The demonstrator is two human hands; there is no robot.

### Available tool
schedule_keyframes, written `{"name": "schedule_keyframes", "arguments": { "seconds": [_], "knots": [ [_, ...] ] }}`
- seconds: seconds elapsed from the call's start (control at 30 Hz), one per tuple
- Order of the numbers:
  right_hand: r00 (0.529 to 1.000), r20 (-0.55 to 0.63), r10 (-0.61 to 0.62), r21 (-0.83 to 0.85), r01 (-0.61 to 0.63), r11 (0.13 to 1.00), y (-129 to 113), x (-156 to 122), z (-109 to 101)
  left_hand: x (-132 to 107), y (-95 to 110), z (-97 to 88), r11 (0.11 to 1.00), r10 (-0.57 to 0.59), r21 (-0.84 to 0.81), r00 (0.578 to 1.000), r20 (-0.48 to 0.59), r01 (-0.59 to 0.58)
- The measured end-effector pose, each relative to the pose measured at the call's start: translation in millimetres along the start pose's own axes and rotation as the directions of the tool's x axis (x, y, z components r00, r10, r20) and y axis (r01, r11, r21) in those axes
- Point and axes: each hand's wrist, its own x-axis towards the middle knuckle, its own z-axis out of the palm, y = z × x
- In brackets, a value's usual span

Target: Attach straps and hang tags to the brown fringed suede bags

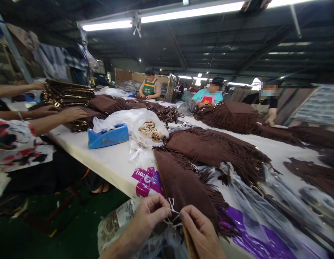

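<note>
Both hands meet at the near edge of the table (107, 163), low in the view. The left hand (149, 217) has its grip closed to a fingertip pinch on a thin white cord (172, 210), thumb against forefinger. The right hand (201, 232) pinches the same cord from the other side, its grip just as tight, so the short loop is stretched between them. A cord this thin would likely slip from a fuller hold, which seems to be why only the fingertips work on it.

The cord sits at the near end of a brown fringed bag (183, 183), which lies flat with that end reaching over the table edge toward the person (close enough for both hands to work without stretching). Beside the bag lies a purple printed bag (146, 180), and clear plastic sleeves (264, 194) spread to the right. Further along, a blue tape dispenser (109, 136) and an open plastic bag of pale cords (150, 130) lie close by. At the left a co-worker's hand (72, 113) rests near a stack of bags with gold fittings (67, 93), and more people sit across the table.
</note>
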Motion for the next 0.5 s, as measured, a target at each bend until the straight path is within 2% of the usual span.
{"name": "schedule_keyframes", "arguments": {
  "seconds": [0.07,0.13,0.23,0.3,0.37,0.5],
  "knots": [
    [0.994,0.031,0.101,0.310,-0.105,0.945,0,-1,2,0,1,-0.4,0.995,-0.083,-0.059,0.995,0.058,0.086],
    [0.986,0.049,0.156,0.516,-0.159,0.841,-2,-3,2,-1,5,-0.7,0.978,-0.153,-0.131,0.985,0.085,0.163],
    [0.971,0.070,0.230,0.630,-0.222,0.744,-6,-10,0,-2,11,-3.6,0.925,-0.258,-0.264,0.962,0.088,0.272],
    [0.964,0.082,0.254,0.660,-0.244,0.710,-7,-14,-3,-2,13,-7.1,0.883,-0.304,-0.343,0.947,0.103,0.321],
    [0.970,0.050,0.237,0.650,-0.212,0.730,-6,-16,-3,-3,12,-10.4,0.847,-0.332,-0.397,0.935,0.125,0.354],
    [0.981,-0.141,0.132,0.428,-0.060,0.902,1,-14,3,-4,5,-12.2,0.817,-0.346,-0.454,0.932,0.104,0.354]
  ]
}}
